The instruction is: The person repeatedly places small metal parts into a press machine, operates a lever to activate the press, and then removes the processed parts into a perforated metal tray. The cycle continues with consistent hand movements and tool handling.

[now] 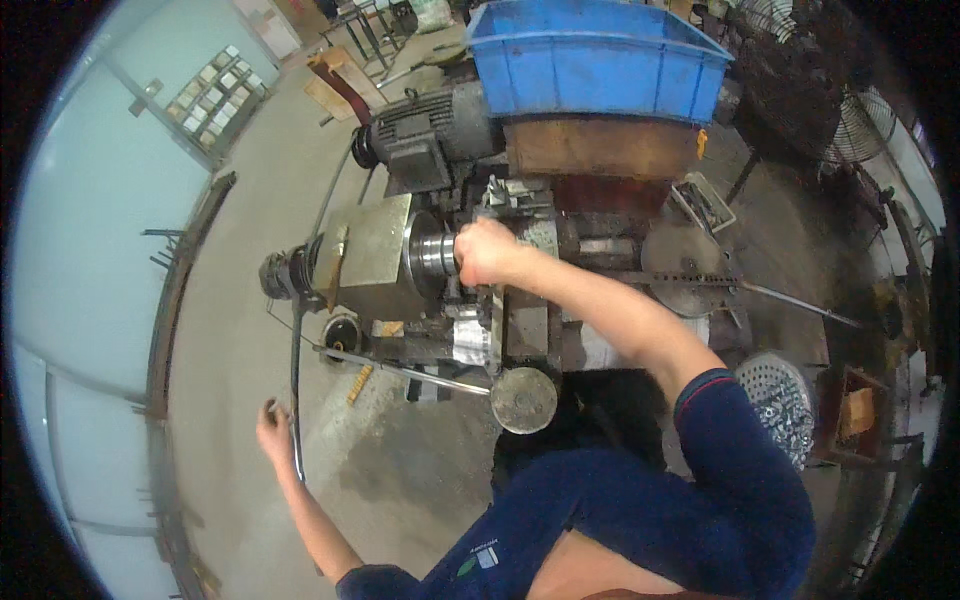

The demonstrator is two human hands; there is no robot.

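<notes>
In front of me, my right hand (484,252) is closed at the open end of a shiny steel spindle nose (435,254) on a small lathe. Whatever lies inside its fingers is hidden. The spindle comes out of a boxy greenish-grey headstock (362,250), on which a brush (339,265) with a wooden handle lies. Lower left, my left hand (272,432) has its fingers loosely curled and apart. It is beside a long dark lever (296,400) that hangs down from the headstock's left end; whether they touch, I cannot tell.
Behind the lathe are an electric motor (425,135) and a large blue crate (600,70). A round metal disc (524,400) sits nearest my body. To the right, a perforated bowl (760,375) holds many small metal parts. A fan (860,125) stands far right.
</notes>
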